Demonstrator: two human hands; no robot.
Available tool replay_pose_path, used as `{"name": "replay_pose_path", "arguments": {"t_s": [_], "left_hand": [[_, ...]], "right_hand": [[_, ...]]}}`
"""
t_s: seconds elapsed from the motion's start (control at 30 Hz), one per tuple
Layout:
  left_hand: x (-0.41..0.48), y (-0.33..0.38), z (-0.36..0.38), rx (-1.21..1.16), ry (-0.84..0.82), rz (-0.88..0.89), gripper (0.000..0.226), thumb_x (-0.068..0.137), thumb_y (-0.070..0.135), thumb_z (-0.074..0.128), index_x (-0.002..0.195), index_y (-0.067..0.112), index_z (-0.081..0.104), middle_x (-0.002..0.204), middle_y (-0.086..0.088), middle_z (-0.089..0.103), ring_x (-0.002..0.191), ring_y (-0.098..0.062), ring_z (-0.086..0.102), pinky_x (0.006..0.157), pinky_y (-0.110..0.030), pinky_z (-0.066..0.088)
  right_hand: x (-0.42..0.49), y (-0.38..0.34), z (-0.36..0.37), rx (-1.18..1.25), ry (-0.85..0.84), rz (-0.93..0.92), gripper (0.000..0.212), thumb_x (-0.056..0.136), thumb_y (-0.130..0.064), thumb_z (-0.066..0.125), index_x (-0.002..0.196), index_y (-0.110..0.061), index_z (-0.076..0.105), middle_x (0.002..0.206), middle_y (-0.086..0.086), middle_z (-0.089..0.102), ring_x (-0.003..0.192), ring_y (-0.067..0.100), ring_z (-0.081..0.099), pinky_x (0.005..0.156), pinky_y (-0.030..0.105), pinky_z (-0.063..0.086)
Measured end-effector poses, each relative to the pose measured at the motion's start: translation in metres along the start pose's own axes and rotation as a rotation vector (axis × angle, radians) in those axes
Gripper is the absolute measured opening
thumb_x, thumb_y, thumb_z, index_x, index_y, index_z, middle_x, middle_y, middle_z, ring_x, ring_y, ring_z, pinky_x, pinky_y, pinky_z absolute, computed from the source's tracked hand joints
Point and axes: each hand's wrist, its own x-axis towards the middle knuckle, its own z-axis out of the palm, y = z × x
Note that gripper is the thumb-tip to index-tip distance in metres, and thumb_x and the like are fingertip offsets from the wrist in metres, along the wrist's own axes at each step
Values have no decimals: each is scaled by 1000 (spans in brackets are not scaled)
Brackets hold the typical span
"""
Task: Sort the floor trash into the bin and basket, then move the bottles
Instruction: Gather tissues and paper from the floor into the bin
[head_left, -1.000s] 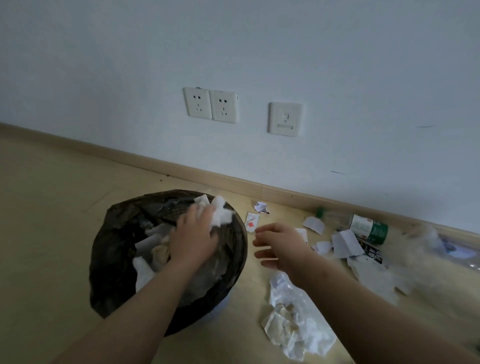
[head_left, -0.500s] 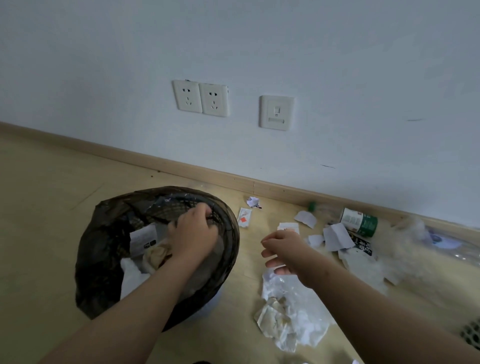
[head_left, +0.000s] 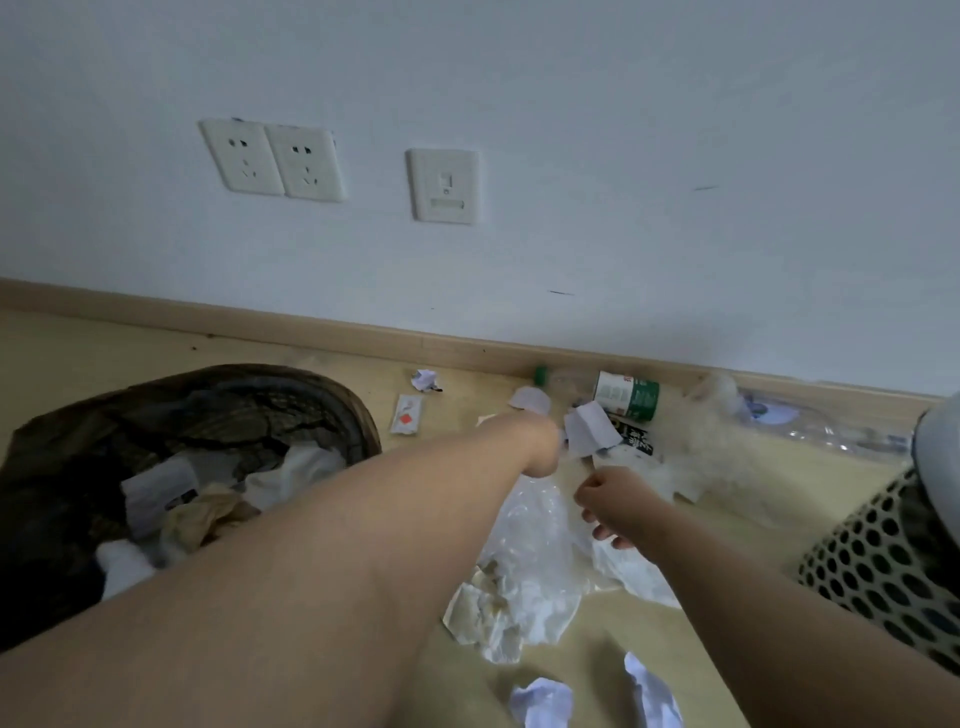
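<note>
Left hand (head_left: 543, 447) reaches across frame centre over littered floor (head_left: 156, 353). Fingers hidden behind wrist; white paper scrap (head_left: 589, 428) right at its tip, grasp cannot be told. Right hand (head_left: 610, 501) just below, fingers curled; whether holding anything, cannot tell. Black-bagged bin (head_left: 67, 457) at left, part full. Perforated basket (head_left: 878, 561) at right edge. Green-label bottle (head_left: 626, 397) lying by baseboard, clear bottle (head_left: 831, 439) further right.
</note>
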Motion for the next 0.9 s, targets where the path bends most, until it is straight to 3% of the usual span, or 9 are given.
{"name": "replay_pose_path", "arguments": {"t_s": [0.1,0.17,0.23,0.33,0.43,0.57,0.73,0.83,0.9], "left_hand": [[13,17,34,-98,108,36,40,90,21,51,129,16,47,138,-12,43,126,-32,40,92,-41,40],[16,14,66,39,30,117,69,84,38,61,144,27,28,156,-8,11,143,-35,9,110,-57,18],[16,-3,85,213,-67,170,99,76,47,70,150,33,5,158,-5,-15,144,-38,-14,111,-64,2],[18,-26,98,396,-77,212,105,76,44,71,149,37,-4,156,-5,-22,143,-39,-17,113,-63,4],[14,-36,96,363,-24,206,77,91,18,54,149,36,6,159,-6,-8,145,-34,5,111,-46,26],[15,-34,80,93,100,116,45,95,10,42,136,29,44,141,0,45,123,-22,47,90,-30,42],[23,-19,48,-547,357,-3,41,88,0,37,105,23,67,106,0,64,97,-21,58,73,-27,46],[21,-5,25,-926,449,-68,38,86,-5,36,73,23,60,80,4,61,73,-14,56,60,-19,44],[24,-2,23,-1124,466,-184,37,88,-3,37,70,22,56,77,4,60,65,-12,53,54,-21,41]], "right_hand": [[0,23,-5,-13,5,47,18,93,-9,40,101,-2,55,92,15,57,68,22,52,52,24,39],[-2,35,-5,-14,-5,76,13,92,-9,41,96,-6,53,90,14,57,60,19,50,50,22,37],[-4,45,-3,-25,-44,95,12,91,-10,41,94,-7,52,89,14,57,59,18,49,50,21,36],[-7,57,-5,-45,-90,104,11,93,-11,41,94,-8,52,90,12,56,56,14,48,51,21,37],[-7,64,-9,-33,-88,111,17,93,-10,41,101,-6,56,90,12,54,54,14,47,51,21,35],[-4,62,-12,19,-56,97,14,92,-9,41,96,-8,54,86,10,53,54,14,47,52,22,35],[3,58,-10,84,33,56,12,93,-11,41,98,-10,52,93,11,55,57,15,48,52,22,38],[11,61,-9,113,113,40,15,91,-8,41,99,-10,54,91,9,53,72,22,52,51,21,35],[14,66,-7,86,134,39,14,91,-7,39,94,-10,53,88,7,52,83,24,50,52,21,32]]}}
